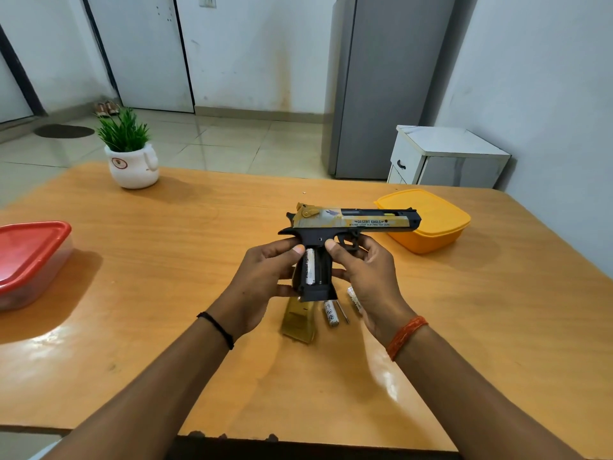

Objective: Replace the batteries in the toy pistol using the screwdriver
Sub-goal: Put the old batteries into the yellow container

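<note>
I hold the black and gold toy pistol (351,222) above the table, barrel pointing right, its grip open toward me. One white battery (309,266) sits in the left slot of the open grip; the slot beside it looks empty. My left hand (265,277) grips the back of the grip, thumb by the battery's top. My right hand (368,277) holds the front of the grip near the trigger guard. Below on the table lie the gold grip cover (298,322), a loose battery (331,313), the thin screwdriver (342,312), and another battery (354,298) partly behind my right hand.
A wooden table (199,260) carries a white potted plant (132,161) at back left, a red-lidded box (30,260) at the left edge and a yellow lidded box (428,224) just behind the pistol's barrel. A grey fridge (381,84) and white cabinet (444,157) stand beyond.
</note>
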